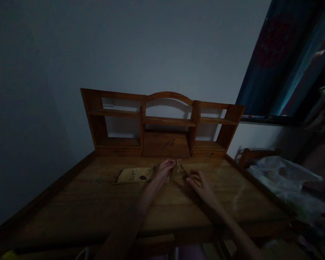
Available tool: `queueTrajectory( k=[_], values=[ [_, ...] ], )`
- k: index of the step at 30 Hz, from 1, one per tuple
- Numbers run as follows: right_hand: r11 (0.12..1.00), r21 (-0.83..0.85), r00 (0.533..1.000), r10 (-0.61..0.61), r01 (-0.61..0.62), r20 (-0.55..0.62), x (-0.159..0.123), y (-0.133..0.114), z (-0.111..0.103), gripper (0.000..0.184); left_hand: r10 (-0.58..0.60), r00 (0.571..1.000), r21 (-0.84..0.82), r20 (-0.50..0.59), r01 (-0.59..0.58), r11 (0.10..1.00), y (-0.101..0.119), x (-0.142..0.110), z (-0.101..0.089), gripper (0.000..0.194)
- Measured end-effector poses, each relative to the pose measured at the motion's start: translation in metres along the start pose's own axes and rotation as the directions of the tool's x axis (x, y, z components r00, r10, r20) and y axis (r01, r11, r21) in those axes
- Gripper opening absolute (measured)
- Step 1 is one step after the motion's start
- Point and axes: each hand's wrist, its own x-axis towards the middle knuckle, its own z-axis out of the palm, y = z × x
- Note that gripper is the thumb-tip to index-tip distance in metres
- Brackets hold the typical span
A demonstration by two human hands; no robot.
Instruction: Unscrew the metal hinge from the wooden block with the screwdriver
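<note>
My left hand (pixel 165 169) is over the middle of the wooden desk, its fingers pinched together on a small pale strip (pixel 178 167) that stands up at the fingertips. My right hand (pixel 199 182) is a short way to the right, fingers curled around a slim dark pointed tool (pixel 184 171). The tool's tip points up and left toward the strip without visibly touching it. Dim light and blur hide the tool's exact kind. Left of my left hand lies a yellowish, worn-looking sheet (pixel 134 175) with dark marks on it.
Several thin, light sticks (pixel 98 180) lie left of the sheet. A wooden shelf unit (pixel 166 141) rises along the desk's back edge against the wall. Raised wooden rims (pixel 256 186) border the desk (pixel 178 213). Beyond its right side are a chair (pixel 256 153) and clear plastic bags (pixel 281 173).
</note>
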Motion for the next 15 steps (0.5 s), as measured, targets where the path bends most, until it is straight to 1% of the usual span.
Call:
queueTrajectory(
  k=[1,2,4,5,6,7,9,11,13,15],
  values=[
    [0.999,0.05,0.997,-0.01,0.007,0.073,0.013,-0.002,0.0,0.051,0.002,1.0,0.0,0.014,-0.002,1.0,-0.001,-0.001,0.003,0.032],
    [0.995,0.097,0.988,-0.031,0.017,0.148,0.027,-0.002,0.001,0.057,0.013,1.0,0.004,0.025,-0.013,1.0,-0.001,-0.002,0.006,0.031],
    [0.984,0.176,0.947,-0.093,0.04,0.308,0.053,0.0,0.006,0.08,0.055,0.998,0.04,0.034,-0.057,0.998,0.001,0.0,0.009,0.031],
    [0.973,0.229,0.904,-0.129,0.035,0.407,0.064,0.002,0.009,0.087,0.078,0.997,0.076,0.031,-0.08,0.994,0.003,0.002,0.009,0.031],
    [0.948,0.318,0.843,-0.172,0.002,0.51,0.074,0.006,0.013,0.091,0.096,0.995,0.121,0.025,-0.099,0.988,0.006,0.005,0.008,0.031],
    [0.918,0.394,0.785,-0.214,-0.042,0.582,0.082,0.01,0.017,0.091,0.111,0.994,0.17,0.017,-0.113,0.979,0.008,0.008,0.006,0.03],
    [0.866,0.484,0.723,-0.254,-0.125,0.643,0.095,0.019,0.026,0.089,0.142,0.99,0.277,-0.002,-0.136,0.951,0.013,0.013,0.001,0.029],
    [0.831,0.531,0.722,-0.264,-0.167,0.64,0.101,0.028,0.034,0.089,0.182,0.983,0.382,-0.01,-0.164,0.909,0.017,0.016,-0.003,0.03],
    [0.809,0.555,0.747,-0.245,-0.193,0.618,0.101,0.032,0.04,0.091,0.211,0.977,0.461,-0.027,-0.176,0.87,0.02,0.014,-0.003,0.029],
    [0.797,0.564,0.773,-0.212,-0.218,0.598,0.096,0.03,0.041,0.093,0.233,0.972,0.544,-0.038,-0.175,0.821,0.022,0.008,0.002,0.026]
  ],
)
